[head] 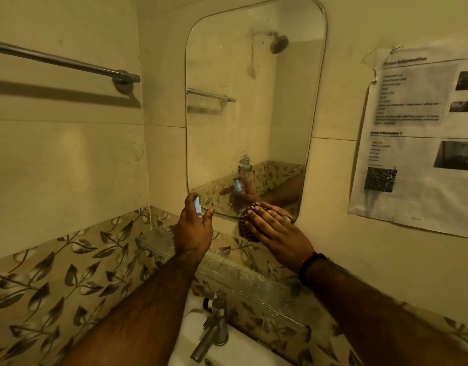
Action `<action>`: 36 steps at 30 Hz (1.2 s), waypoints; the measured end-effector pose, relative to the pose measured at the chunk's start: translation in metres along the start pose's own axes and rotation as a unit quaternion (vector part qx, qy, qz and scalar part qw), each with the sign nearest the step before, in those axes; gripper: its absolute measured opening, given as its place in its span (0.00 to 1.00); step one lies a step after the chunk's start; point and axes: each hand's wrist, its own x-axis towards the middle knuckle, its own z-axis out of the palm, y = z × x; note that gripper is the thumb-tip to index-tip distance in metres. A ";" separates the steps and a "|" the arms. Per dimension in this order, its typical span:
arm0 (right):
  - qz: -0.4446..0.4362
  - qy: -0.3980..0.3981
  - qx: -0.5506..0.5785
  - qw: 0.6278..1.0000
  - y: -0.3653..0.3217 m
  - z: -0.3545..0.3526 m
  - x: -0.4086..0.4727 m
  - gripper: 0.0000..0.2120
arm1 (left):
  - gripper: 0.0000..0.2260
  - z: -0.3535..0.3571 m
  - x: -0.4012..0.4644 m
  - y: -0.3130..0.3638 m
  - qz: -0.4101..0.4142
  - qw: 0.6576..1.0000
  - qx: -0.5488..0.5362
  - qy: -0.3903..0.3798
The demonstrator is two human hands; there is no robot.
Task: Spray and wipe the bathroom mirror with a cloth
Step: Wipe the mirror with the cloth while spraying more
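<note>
From the head view I have both arms reaching up to the bottom edge of the mirror (254, 101), which hangs on the tiled wall above the sink (243, 350).

My left hand (194, 228) is curled round a small spray bottle (197, 204), held upright just in front of the mirror's lower left corner. Only a pale sliver of it shows between thumb and fingers, so I cannot tell which finger sits on the nozzle.

My right hand (275, 231) lies with fingers straight and flat, pressing a dark patterned cloth (247, 225) against the glass at the lower edge, right of the bottle. The cloth bunches out beyond my fingertips.

The glass near both hands looks streaked and misty, while higher up it reflects a shower head clearly.

I judge the bottle to be light and rigid, and probably slick if wet, so a full wrap round its body is the safest hold. The cloth is soft and will slide under a flat palm; spread fingers on top give the best control. The mirror is stiff but breakable, so I would keep pressure even and moderate.

A towel rail (69, 63) sits to the left, a printed sheet (417, 143) to the right, and a tap (214, 331) below.
</note>
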 end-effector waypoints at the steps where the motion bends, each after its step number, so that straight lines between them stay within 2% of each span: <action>1: -0.005 0.002 -0.002 1.000 0.000 -0.001 0.000 0.31 | 0.24 0.000 0.000 0.000 0.001 1.000 -0.002 -0.001; 8: -0.042 0.004 0.003 0.999 0.002 -0.006 -0.001 0.29 | 0.25 0.003 -0.002 0.003 0.013 1.000 0.002 -0.011; 13: -0.043 -0.004 0.002 0.999 0.014 -0.014 -0.004 0.32 | 0.24 0.002 -0.001 0.008 0.016 1.000 0.000 -0.011; 24: 0.011 0.074 -0.041 0.996 0.066 -0.052 0.024 0.32 | 0.24 0.002 0.005 0.042 0.036 0.999 -0.023 -0.007; 27: 0.021 0.086 -0.055 0.995 0.084 -0.067 0.042 0.25 | 0.24 0.001 0.010 0.049 0.042 0.999 -0.030 -0.006; 30: 0.026 0.085 -0.089 0.992 0.099 -0.084 0.061 0.31 | 0.25 0.000 0.015 0.053 0.052 0.998 -0.039 0.001; 33: 0.027 0.126 -0.091 0.987 0.114 -0.096 0.082 0.24 | 0.25 -0.002 0.022 0.057 0.064 0.996 -0.056 0.004; 34: 0.035 0.137 -0.093 0.986 0.120 -0.101 0.090 0.25 | 0.25 -0.002 0.025 0.058 0.071 0.996 -0.057 0.008; 36: 0.058 0.147 -0.100 0.982 0.132 -0.114 0.108 0.33 | 0.25 -0.004 0.031 0.060 0.081 0.995 -0.062 0.015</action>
